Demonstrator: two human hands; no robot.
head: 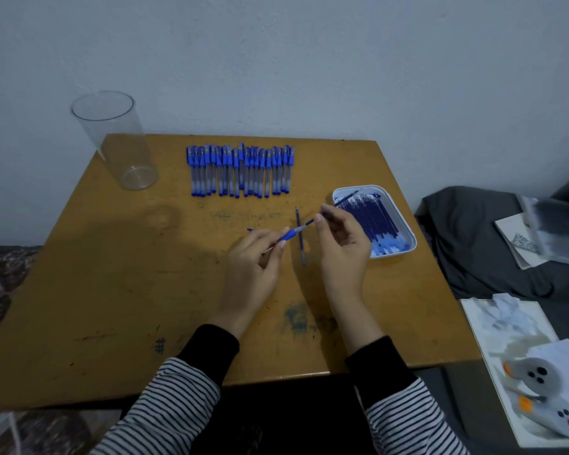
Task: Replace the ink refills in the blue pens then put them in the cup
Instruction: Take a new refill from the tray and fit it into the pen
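My left hand (255, 257) grips a blue pen barrel (288, 234) by its blue grip section, above the middle of the table. My right hand (340, 239) pinches a dark blue refill (309, 221) whose end sits in the barrel's open end. One loose refill (300, 236) lies on the table between my hands. A row of several blue capped pens (240, 170) lies at the back of the table. The tall clear plastic cup (119, 142) stands at the back left corner with nothing visible in it.
A white tray (404, 221) with several blue refills sits just right of my right hand. The wooden table (112, 290) stands against a wall. To the right lie dark fabric (473, 241), papers and two grey devices (539, 376).
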